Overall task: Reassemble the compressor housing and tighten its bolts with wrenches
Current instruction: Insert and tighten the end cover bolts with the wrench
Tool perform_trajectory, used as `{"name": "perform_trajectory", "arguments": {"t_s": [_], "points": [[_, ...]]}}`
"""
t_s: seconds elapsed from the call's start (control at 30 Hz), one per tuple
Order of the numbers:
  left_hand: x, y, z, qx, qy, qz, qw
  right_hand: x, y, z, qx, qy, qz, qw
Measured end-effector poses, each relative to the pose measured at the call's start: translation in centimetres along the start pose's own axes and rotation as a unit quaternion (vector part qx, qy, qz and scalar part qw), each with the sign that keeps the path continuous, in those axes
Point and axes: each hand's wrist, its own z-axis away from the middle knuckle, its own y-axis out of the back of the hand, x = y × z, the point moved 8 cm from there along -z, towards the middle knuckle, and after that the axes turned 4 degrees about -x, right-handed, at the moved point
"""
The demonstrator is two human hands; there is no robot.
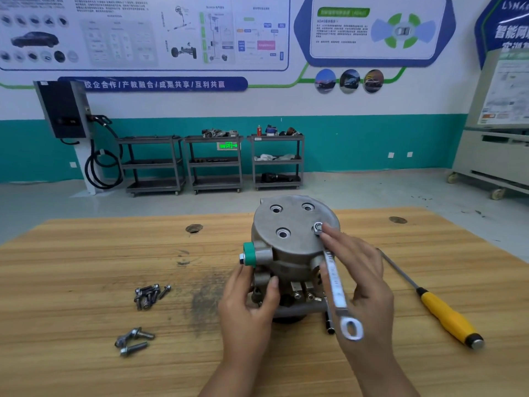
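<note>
A grey metal compressor housing (292,239) stands upright in the middle of the wooden table (86,267). Its round top cover shows three bare bolt holes and one bolt head (317,228) at the right. A silver combination wrench (335,285) has its far end on that bolt head and its ring end pointing toward me. My right hand (360,276) holds the wrench shaft, fingertips reaching to the bolt. My left hand (249,305) grips the housing's lower left side, just under a green cap (249,254).
A pile of several dark bolts (148,295) and a pair of larger bolts (133,340) lie at the left of the table. A yellow-handled screwdriver (440,308) lies at the right. A small black tool (329,322) lies beside the housing base. Grey carts stand by the far wall.
</note>
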Motion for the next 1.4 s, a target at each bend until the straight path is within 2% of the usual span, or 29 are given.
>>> {"name": "perform_trajectory", "arguments": {"t_s": [0.17, 0.37, 0.53, 0.73, 0.87, 1.1, 1.4], "points": [[-0.3, 0.2, 0.0, 0.01, 0.008, 0.026, 1.0, -1.0, -0.3, -0.8, -0.026, 0.061, 0.058, 0.996], [-0.3, 0.3, -0.1, 0.011, -0.001, 0.044, 0.999, -1.8, -1.3, -3.6, -0.112, 0.11, 0.082, 0.984], [0.1, 0.3, -0.2, 0.012, -0.01, 0.055, 0.998, -0.8, -2.1, -5.7, -0.182, 0.015, 0.023, 0.983], [-0.3, 0.5, 0.2, 0.026, -0.001, 0.04, 0.999, -0.7, -3.3, -6.1, -0.237, -0.007, -0.022, 0.971], [-0.7, 0.3, 0.3, 0.025, 0.009, 0.047, 0.999, -0.6, -3.3, -6.1, -0.228, 0.005, -0.015, 0.974], [0.1, 0.5, 0.3, 0.027, -0.008, 0.039, 0.999, -1.6, -2.2, -5.1, -0.135, 0.119, 0.059, 0.982], [0.4, 0.6, 0.4, 0.037, -0.006, 0.025, 0.999, -2.2, -2.6, -4.7, -0.113, 0.17, 0.096, 0.974]]}}
